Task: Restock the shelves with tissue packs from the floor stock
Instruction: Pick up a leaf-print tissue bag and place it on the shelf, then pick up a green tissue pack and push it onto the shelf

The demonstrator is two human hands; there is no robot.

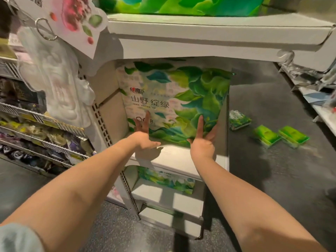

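Big tissue pack point(172, 99), green leaf print w/ Chinese lettering, stands upright on the middle shelf point(174, 157) of a white display stand, filling most of that bay, its front face toward the camera. Both hands are flat against that face. Left hand point(143, 139) sits at the lower left of the pack, fingers straight & pointing up, thumb out to the side, pressing, not gripping. Right hand point(202, 144) at the lower right, index straight up on the print, other fingers spread along the pack's bottom right edge; also open-palmed, nothing pinched.

Shelf above point(218, 31) carries another green-print pack point(181, 5), only its bottom part in view. Shelf below point(169, 195) holds a smaller pack point(163, 179) of the same design, pushed toward the back, w/ bare white board in front. Lowest tier is mostly hidden.

On the dark floor point(272, 179) to the right, well apart from the stand: three small green tissue packs point(265, 135), lying loose, two side by side & one nearer the stand.

Left side: wire racks point(41, 117) w/ mixed packaged goods, too blurred to ID. A white hanging sample point(54, 84) on a metal ring point(44, 29) dangles under a printed card point(72, 19).
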